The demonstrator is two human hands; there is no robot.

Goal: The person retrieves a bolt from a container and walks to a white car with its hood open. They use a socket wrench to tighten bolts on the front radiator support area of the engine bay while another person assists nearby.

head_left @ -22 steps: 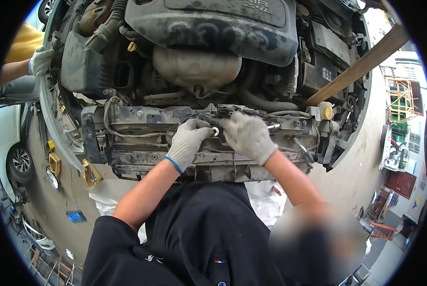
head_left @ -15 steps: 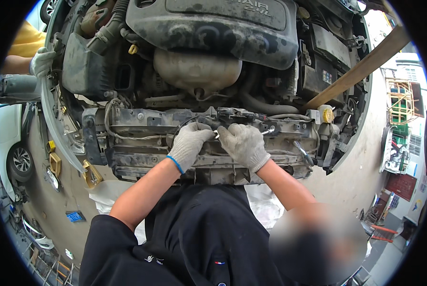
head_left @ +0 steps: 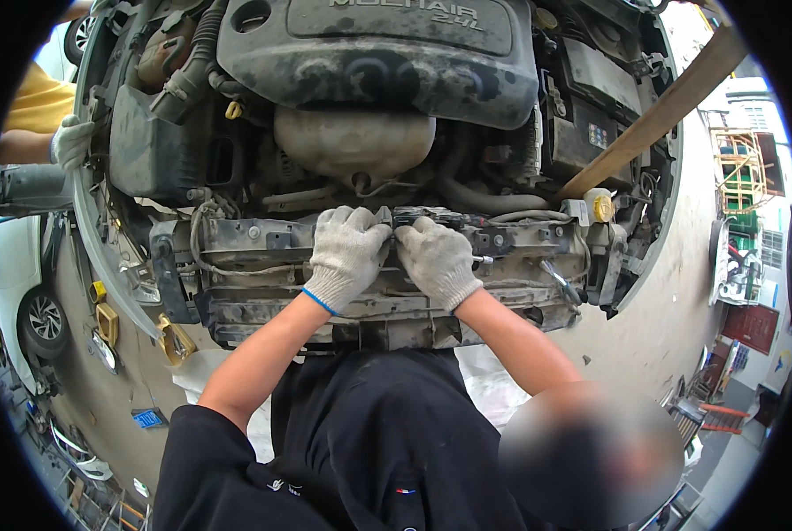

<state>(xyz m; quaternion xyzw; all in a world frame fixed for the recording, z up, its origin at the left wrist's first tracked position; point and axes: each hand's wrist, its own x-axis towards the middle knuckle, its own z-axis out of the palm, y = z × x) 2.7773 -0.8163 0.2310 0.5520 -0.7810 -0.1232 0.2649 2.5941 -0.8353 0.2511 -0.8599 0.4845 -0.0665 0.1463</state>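
My left hand [head_left: 350, 257], in a pale knitted glove with a blue cuff edge, is closed at the top of the car's dusty front crossmember [head_left: 281, 237]. What its curled fingers grip is hidden. Beside it, my right hand [head_left: 438, 261], gloved alike, is closed too. A silver metal tool [head_left: 483, 260] pokes out at its outer side; the rest of it is covered by the hand. Just behind the knuckles lies a dark latch-like part [head_left: 436, 215] on the crossmember. Another tool with a teal and dark handle [head_left: 561, 280] rests on the crossmember, farther right.
Behind the crossmember sit a dark engine cover [head_left: 378, 62], a metal heat shield [head_left: 352, 146] and a battery [head_left: 586, 133]. A wooden bar [head_left: 657, 115] slants up at right. At left, another person's gloved hand [head_left: 73, 142] touches the fender. A blue object [head_left: 148, 418] lies on the floor.
My left hand has moved up onto the crossmember's top edge, and its fingers are more curled. My right hand has turned slightly; the tool end beside it sits lower. The view has shifted a little.
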